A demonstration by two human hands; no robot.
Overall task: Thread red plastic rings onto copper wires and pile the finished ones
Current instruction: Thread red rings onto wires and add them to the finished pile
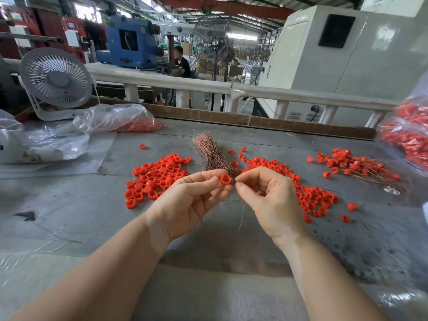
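Left hand [192, 200]: we are pinching a red ring [225, 179].
Right hand [266, 195]: we are pinching a copper wire [242, 214], at the ring's 3 o'clock.

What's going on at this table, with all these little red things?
A person is threading red plastic rings onto thin copper wires. The left hand pinches one red ring, while the right hand pinches a copper wire right beside it. Loose rings lie on the grey table on either side of a bundle of bare wires. A pile of finished, wired rings sits to the far right.
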